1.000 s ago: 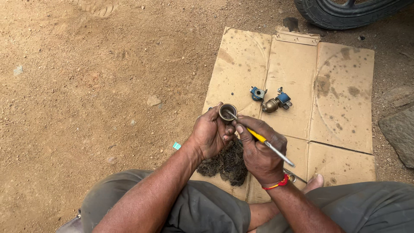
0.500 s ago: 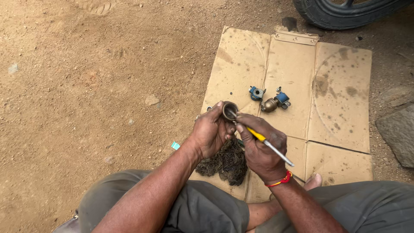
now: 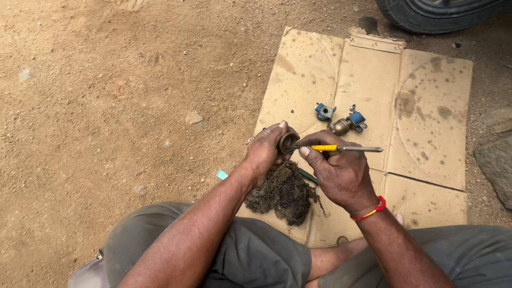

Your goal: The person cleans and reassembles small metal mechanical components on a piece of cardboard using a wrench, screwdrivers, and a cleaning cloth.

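My left hand (image 3: 265, 151) grips a small round brass fitting (image 3: 288, 142) with its open end turned toward my right hand. My right hand (image 3: 337, 169) holds a thin tool with a yellow grip and a metal shaft (image 3: 341, 148), lying nearly level, its tip at the fitting's mouth. A red band circles my right wrist. Below both hands a dark clump of fibrous waste (image 3: 282, 193) lies on the stained cardboard sheet (image 3: 426, 106). Just beyond my hands lie a small blue part (image 3: 323, 111) and a brass part with a blue end (image 3: 346, 124).
The cardboard lies on sandy dirt ground (image 3: 117, 96). A black tyre (image 3: 437, 13) sits at the top right, a grey stone (image 3: 496, 165) at the right edge. A small teal scrap (image 3: 222, 174) lies by my left forearm. My legs in grey trousers fill the bottom.
The tool in my right hand has swung from slanting down-right to lying almost level. My left hand has turned the fitting slightly toward the tool.
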